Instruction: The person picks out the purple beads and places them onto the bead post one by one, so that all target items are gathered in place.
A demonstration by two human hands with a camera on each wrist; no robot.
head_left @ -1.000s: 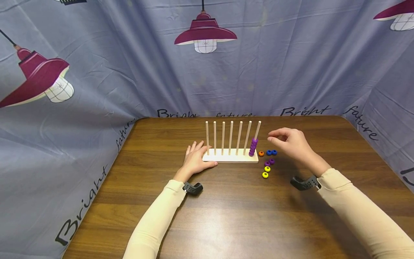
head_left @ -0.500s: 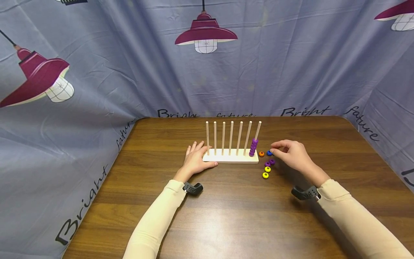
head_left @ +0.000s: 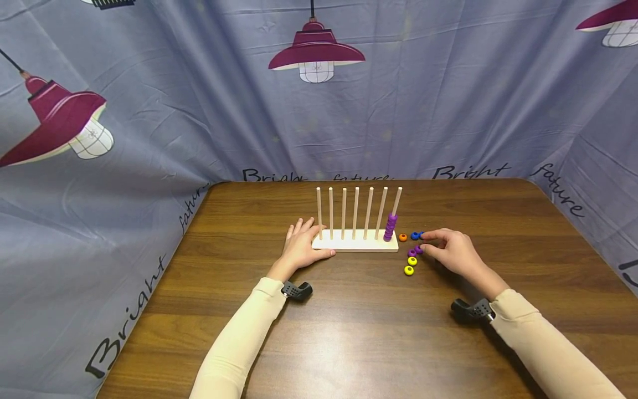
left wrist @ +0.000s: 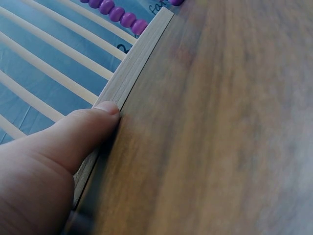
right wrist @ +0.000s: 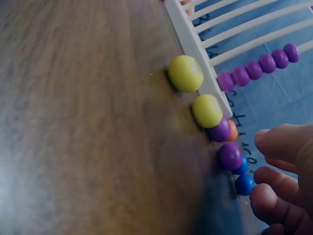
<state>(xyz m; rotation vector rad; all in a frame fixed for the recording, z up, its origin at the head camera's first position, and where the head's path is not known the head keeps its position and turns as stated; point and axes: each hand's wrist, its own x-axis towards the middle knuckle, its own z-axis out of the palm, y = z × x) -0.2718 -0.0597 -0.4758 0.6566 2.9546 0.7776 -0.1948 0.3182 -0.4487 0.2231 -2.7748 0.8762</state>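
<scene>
A pale wooden stand with a row of upright pegs (head_left: 349,247) is on the table, purple beads (head_left: 390,227) stacked on its rightmost peg. Around the stand's left end, my left hand (head_left: 301,247) has its thumb against the front edge and its fingers behind; the left wrist view shows the thumb (left wrist: 85,129) pressed on the wood. My right hand (head_left: 454,254) is right of the loose beads, thumb and index finger apart. Its index fingertip overlaps a blue bead (head_left: 421,235), partly hidden; the thumb tip is right at a purple bead (head_left: 418,249).
Another blue bead (head_left: 415,236) and an orange bead (head_left: 402,238) lie beside the stand's right end. Nearer me are a second purple bead (head_left: 411,253) and two yellow beads, one (head_left: 412,261) behind the other (head_left: 408,270). A printed curtain (head_left: 319,127) hangs behind the table (head_left: 349,332).
My right hand has come down and toward me, to the blue and purple beads. Its thumb and index finger, close together before, are now spread. The left hand and stand stay put.
</scene>
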